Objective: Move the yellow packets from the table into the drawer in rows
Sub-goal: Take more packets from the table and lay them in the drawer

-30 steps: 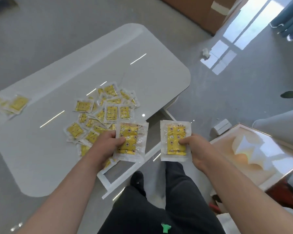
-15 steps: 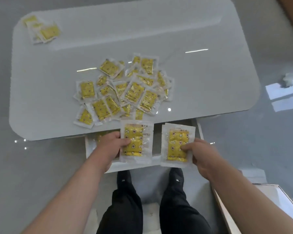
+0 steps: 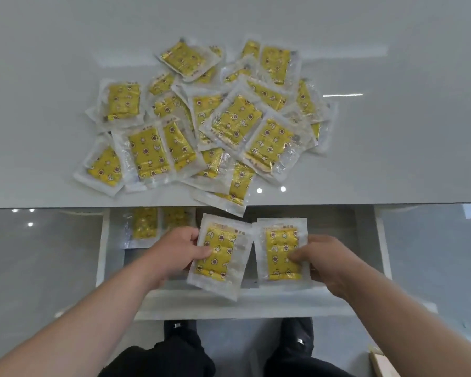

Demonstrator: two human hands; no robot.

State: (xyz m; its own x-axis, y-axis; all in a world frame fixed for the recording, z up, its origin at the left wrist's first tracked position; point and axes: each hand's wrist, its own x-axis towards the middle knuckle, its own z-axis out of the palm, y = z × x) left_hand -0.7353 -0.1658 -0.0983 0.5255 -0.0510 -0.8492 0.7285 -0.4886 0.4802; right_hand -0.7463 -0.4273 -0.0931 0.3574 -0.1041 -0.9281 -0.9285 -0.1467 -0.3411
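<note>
Packet print shows stars and moons; the small writing at the top edge is illegible. Left hand (image 3: 180,251) pinches one yellow packet (image 3: 218,254), thumb on its face, packet tilted. Right hand (image 3: 324,263) pinches a second packet (image 3: 282,251). Both packets are held over the open drawer (image 3: 381,240). A loose pile (image 3: 229,123) lies on the surface (image 3: 392,131).

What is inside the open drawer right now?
Two yellow packets lie side by side at the back left of the drawer. The left hand and right hand, each holding another packet above it, cover much of the floor; the tabletop hides the back.
</note>
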